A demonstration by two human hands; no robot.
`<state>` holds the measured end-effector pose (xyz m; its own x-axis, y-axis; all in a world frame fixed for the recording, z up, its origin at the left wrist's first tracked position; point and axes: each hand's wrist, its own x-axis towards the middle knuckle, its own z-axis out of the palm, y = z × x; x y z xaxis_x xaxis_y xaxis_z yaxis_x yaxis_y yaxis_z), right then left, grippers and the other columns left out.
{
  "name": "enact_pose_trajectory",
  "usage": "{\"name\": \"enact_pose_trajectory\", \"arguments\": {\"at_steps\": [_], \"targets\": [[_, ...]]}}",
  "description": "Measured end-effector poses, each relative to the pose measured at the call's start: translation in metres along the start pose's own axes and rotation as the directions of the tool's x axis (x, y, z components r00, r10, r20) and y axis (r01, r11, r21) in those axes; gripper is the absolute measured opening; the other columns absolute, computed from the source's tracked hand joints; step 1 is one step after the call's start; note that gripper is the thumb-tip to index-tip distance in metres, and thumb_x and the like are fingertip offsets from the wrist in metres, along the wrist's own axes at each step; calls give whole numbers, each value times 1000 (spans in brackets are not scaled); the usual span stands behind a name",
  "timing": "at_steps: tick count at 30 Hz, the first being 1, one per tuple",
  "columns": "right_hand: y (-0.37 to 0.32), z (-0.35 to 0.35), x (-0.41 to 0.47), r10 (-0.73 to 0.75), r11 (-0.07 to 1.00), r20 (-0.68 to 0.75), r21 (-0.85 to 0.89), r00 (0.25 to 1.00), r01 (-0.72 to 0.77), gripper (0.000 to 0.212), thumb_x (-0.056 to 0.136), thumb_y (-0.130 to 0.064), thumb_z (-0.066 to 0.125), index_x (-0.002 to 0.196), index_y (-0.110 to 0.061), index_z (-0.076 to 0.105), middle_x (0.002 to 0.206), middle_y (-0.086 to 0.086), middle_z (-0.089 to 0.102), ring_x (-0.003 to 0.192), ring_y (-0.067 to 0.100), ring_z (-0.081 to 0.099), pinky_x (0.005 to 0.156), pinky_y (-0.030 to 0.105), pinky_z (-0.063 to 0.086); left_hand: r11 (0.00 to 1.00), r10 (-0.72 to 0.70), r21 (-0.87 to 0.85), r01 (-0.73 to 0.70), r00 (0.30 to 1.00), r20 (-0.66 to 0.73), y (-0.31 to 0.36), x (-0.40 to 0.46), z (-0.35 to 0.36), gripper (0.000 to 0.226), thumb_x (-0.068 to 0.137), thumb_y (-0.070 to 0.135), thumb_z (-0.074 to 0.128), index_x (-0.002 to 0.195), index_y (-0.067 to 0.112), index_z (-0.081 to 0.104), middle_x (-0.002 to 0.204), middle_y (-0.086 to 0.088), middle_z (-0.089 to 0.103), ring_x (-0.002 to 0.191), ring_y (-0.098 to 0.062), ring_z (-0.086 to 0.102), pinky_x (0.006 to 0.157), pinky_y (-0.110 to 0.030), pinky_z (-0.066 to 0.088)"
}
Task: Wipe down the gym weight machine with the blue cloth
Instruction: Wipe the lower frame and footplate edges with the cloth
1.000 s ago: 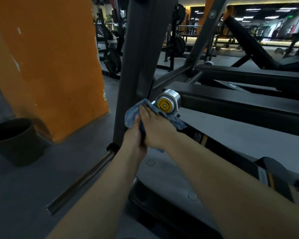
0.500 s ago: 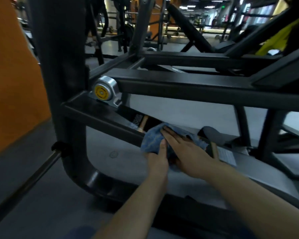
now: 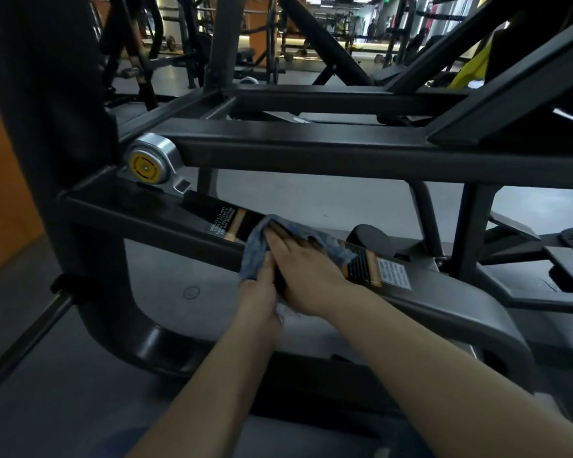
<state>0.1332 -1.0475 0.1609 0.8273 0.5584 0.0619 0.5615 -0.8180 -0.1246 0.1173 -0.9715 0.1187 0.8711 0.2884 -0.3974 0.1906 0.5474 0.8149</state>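
A dim gym with a grey floor (image 3: 311, 200) stretches back to lit racks and dark frames at 12 o'clock; an orange wall (image 3: 4, 209) fills the 9 o'clock edge. The machine (image 3: 311, 153) crosses the view as dark steel beams, with a thick upright post (image 3: 47, 127) at 10 o'clock and a silver pivot (image 3: 151, 163) with a yellow cap where the upper beam meets that post.

The lower beam (image 3: 139, 216) slants from 9 o'clock down toward 4 o'clock. The cloth (image 3: 255, 249) is draped over this beam near the centre of the view, folded over its top and near side. It lies between two warning labels: a black and orange label (image 3: 227, 223) just to the cloth's 10 o'clock, and an orange, black and white sticker (image 3: 374, 269) just to its 4 o'clock.

The right hand (image 3: 301, 269) lies flat on top of the cloth, fingers straight and pointing toward 10 o'clock, pressing it onto the beam's top. The left hand (image 3: 260, 292) is just beside the right, at its 8 o'clock, touching it, and holds the cloth's hanging part against the beam's near side; its fingers reach up into the fabric, though how far they curl round it cannot be told. Both forearms enter from 6 o'clock.

A steel bar (image 3: 24, 338) runs along the floor at 8 o'clock.
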Motion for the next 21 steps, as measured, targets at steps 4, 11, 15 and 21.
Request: {"name": "enact_pose_trajectory", "arguments": {"at_steps": [4, 11, 15, 21], "targets": [[2, -2, 1, -58, 998, -7, -8, 998, 58, 83, 91, -23, 56, 151, -15, -1, 159, 2, 3, 143, 23, 14, 116, 37, 12, 996, 70, -49, -73, 996, -54, -3, 1, 0, 53, 94, 30, 51, 140, 11, 36, 133, -7, 53, 115, -20, 54, 87, -31, 46], [64, 10, -41, -62, 997, 29, -38, 998, 63, 79, 94, -27, 54, 151, -15, 2, 159, 4, 4, 143, 26, 20, 116, 40, 19, 990, 86, 114, -80, 995, -50, -55, -13, 37, 94, 76, 54, 66, 145, 9, 21, 133, -11, 50, 119, -27, 51, 103, -46, 42], [106, 12, -84, 5, 999, 75, -43, 997, -2, 78, 92, -27, 56, 150, -10, 7, 158, 7, 10, 144, 25, 19, 117, 41, 16, 990, -8, 144, -5, 996, 85, -97, -36, 71, 73, 85, 41, 56, 143, 8, 28, 134, -4, 48, 116, -23, 53, 97, -37, 46], [156, 29, -143, 185, 977, -25, -104, 982, -187, 73, 79, -32, 45, 144, -13, 19, 145, 13, 42, 129, 31, 46, 104, 55, 36, 970, -216, 155, 188, 958, 189, -137, -70, 115, 59, 92, 30, 55, 142, 13, 29, 137, -7, 49, 108, -14, 51, 82, -20, 41]]}}
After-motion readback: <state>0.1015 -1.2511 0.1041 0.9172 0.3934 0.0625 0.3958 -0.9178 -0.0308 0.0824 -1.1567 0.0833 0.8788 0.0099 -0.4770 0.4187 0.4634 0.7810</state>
